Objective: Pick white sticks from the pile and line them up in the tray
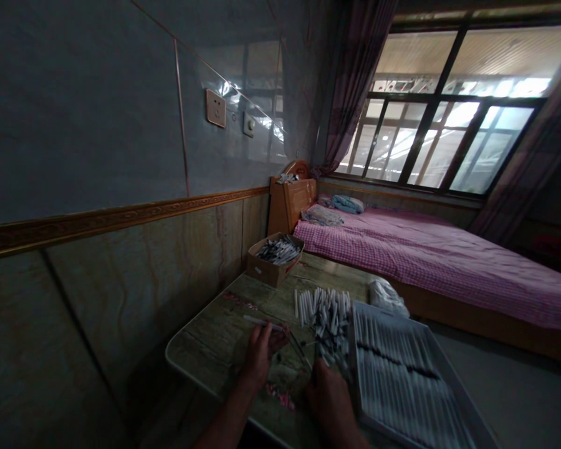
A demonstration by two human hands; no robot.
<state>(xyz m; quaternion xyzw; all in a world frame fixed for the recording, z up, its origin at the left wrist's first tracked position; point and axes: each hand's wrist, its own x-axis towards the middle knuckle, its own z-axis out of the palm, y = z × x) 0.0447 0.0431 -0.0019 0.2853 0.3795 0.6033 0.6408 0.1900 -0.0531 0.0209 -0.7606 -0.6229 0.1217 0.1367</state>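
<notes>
My left hand [260,350] is closed around a slim white pen [256,320], which points out to the left above the table. My right hand [326,388] is curled at the near edge of a pile of pens [330,318] with white barrels and dark parts; what its fingers hold, if anything, is hidden. A thin dark stick [300,350] lies slantwise between the hands. Right of my right hand is a pale tray [414,321] lined with rows of white pens that have dark parts in the middle.
At the table's back left corner stands a cardboard box [264,271] full of similar pens. A whitish plastic bag [387,298] lies behind the tray. The table [201,349] meets a tiled wall on the left, and a bed [402,249] with a pink checked cover is beyond.
</notes>
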